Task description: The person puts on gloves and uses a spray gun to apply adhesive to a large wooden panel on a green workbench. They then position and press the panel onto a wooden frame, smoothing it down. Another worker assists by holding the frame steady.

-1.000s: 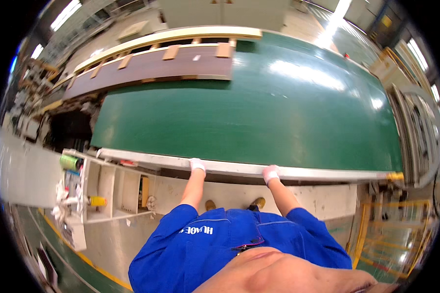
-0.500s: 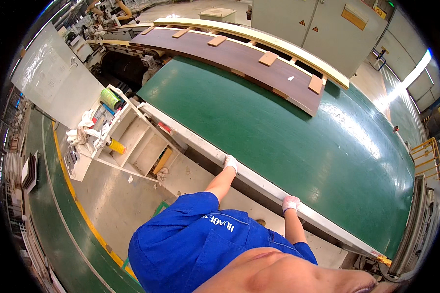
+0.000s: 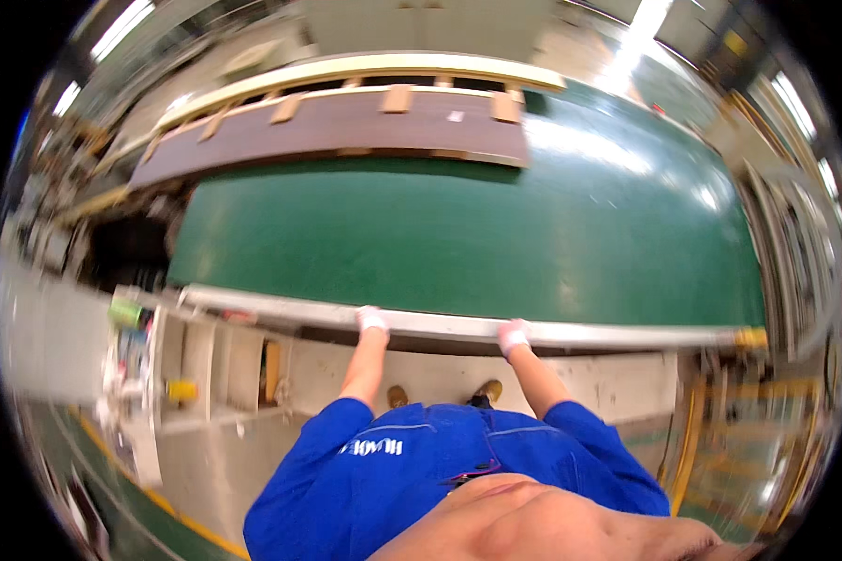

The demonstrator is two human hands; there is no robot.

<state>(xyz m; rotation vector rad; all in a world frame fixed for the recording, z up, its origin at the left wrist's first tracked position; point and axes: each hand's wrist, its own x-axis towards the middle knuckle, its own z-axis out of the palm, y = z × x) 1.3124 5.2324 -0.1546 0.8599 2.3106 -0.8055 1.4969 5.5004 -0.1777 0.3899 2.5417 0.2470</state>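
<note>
Both my hands wear white gloves and rest on the pale side rail (image 3: 442, 324) along the near edge of a green conveyor belt (image 3: 421, 238). My left hand (image 3: 372, 321) is curled over the rail left of centre. A forearm's width or more to its right, my right hand (image 3: 513, 335) grips the same rail, its fingers closed on the edge. Across the belt's far side lies a long dark brown panel (image 3: 327, 128), with small wooden blocks (image 3: 397, 99) on it and a pale yellow board (image 3: 355, 65) behind.
Left of me stands a white shelf unit (image 3: 196, 360) holding a yellow roll (image 3: 181, 390) and a green can (image 3: 126, 313). Rollers (image 3: 767, 252) border the belt's right end. A yellow railing (image 3: 688, 439) stands at the lower right. My shoes (image 3: 488, 391) are on the floor below the rail.
My view has swung to the right, so the belt now runs nearly level across it. Both hands stay on the rail. The panel and blocks appear unmoved on the belt.
</note>
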